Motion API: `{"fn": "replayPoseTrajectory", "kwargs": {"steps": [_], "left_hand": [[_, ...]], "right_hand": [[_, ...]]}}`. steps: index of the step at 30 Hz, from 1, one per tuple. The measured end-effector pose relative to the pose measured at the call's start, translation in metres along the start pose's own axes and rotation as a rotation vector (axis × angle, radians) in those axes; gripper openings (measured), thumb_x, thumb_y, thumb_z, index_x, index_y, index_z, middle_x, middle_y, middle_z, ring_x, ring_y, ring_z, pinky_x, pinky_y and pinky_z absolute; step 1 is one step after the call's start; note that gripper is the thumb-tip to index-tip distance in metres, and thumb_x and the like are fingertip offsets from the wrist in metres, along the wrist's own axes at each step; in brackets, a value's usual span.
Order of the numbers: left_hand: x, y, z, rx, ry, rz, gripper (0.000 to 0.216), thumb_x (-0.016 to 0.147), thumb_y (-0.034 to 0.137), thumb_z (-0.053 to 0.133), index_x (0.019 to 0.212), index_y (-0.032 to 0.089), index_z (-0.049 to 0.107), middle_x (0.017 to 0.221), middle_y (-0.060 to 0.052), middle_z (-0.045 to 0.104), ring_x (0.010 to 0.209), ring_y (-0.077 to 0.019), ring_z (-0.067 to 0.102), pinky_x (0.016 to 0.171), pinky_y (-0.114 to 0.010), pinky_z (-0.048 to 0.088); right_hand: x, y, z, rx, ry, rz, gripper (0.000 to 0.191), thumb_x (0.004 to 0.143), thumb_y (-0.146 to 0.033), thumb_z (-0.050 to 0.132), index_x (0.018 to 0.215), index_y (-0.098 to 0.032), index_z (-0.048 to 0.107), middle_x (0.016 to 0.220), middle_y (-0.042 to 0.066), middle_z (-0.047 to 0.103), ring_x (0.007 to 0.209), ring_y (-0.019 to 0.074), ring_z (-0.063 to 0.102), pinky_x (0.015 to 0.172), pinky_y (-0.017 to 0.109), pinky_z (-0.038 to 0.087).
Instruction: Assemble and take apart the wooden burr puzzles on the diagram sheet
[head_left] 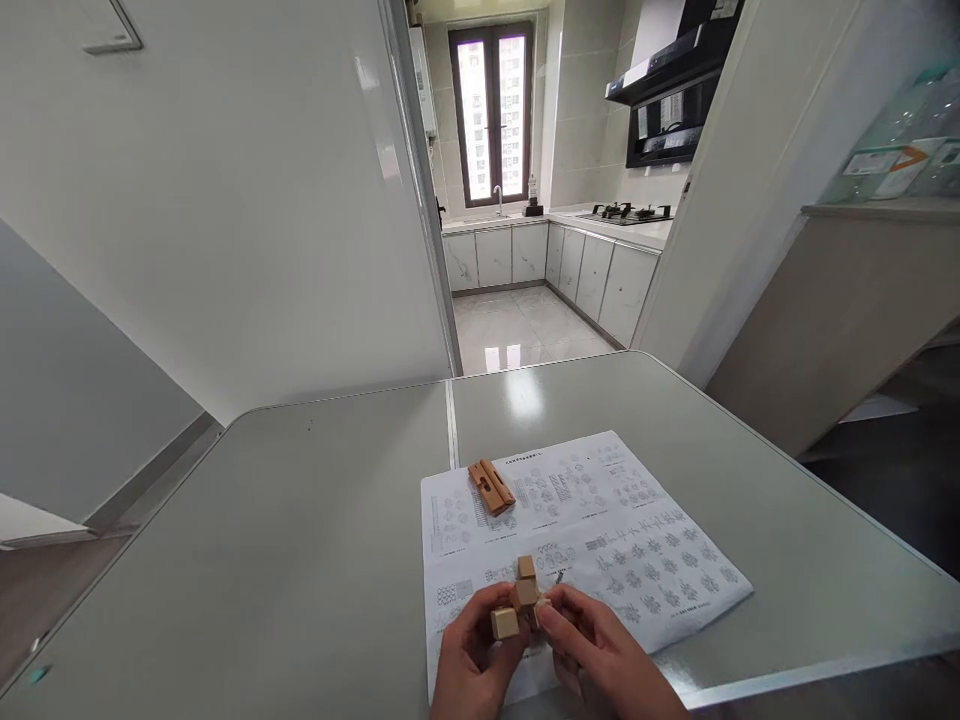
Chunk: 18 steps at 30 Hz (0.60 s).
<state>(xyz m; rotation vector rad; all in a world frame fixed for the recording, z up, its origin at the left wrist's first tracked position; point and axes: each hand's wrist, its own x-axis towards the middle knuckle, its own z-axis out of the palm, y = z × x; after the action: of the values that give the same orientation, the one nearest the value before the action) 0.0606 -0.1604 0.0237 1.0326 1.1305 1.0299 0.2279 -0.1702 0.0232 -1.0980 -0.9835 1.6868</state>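
Observation:
My left hand and my right hand are close together at the near edge of the table, both closed around a partly assembled wooden block puzzle. Pale wooden bars stick out of it upward and toward the left. The puzzle is held just above a printed instruction sheet covered in small diagrams. Two loose wooden pieces lie side by side on the sheet's far left corner, well beyond my fingers.
The grey-green folding table has a seam down its middle. Behind it an open doorway leads into a kitchen with white cabinets, a hob and a window. A beige counter stands at the right.

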Motion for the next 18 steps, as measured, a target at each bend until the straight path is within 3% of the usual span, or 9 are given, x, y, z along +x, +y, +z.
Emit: {"fn": "replayPoseTrajectory", "kwargs": {"steps": [5, 11, 18], "left_hand": [[-0.003, -0.009, -0.003, 0.056, -0.061, 0.077, 0.066, 0.07, 0.06, 0.086, 0.12, 0.019, 0.072, 0.113, -0.013, 0.077, 0.102, -0.0296, 0.073, 0.095, -0.036, 0.057], [0.003, -0.006, -0.006, 0.115, -0.125, 0.023, 0.065, 0.083, 0.07, 0.07, 0.122, 0.017, 0.072, 0.082, -0.008, 0.077, 0.059, -0.0173, 0.067, 0.062, -0.029, 0.059], [0.01, -0.011, -0.008, 0.045, -0.142, -0.03, 0.07, 0.085, 0.077, 0.061, 0.114, 0.014, 0.071, 0.076, -0.01, 0.075, 0.054, -0.0196, 0.069, 0.046, -0.027, 0.054]], "right_hand": [[0.003, 0.004, -0.005, -0.031, 0.02, 0.014, 0.06, 0.085, -0.08, 0.062, 0.081, -0.019, 0.056, 0.062, -0.007, 0.044, 0.046, 0.0083, 0.042, 0.046, 0.022, 0.035], [0.004, 0.003, -0.003, -0.114, 0.043, -0.019, 0.059, 0.09, -0.08, 0.053, 0.075, -0.022, 0.05, 0.06, -0.006, 0.047, 0.049, 0.0112, 0.045, 0.049, 0.024, 0.039], [-0.003, -0.004, 0.006, -0.274, 0.07, -0.171, 0.047, 0.094, -0.068, 0.058, 0.102, -0.022, 0.062, 0.072, -0.002, 0.058, 0.064, 0.0166, 0.057, 0.061, 0.026, 0.046]]}}
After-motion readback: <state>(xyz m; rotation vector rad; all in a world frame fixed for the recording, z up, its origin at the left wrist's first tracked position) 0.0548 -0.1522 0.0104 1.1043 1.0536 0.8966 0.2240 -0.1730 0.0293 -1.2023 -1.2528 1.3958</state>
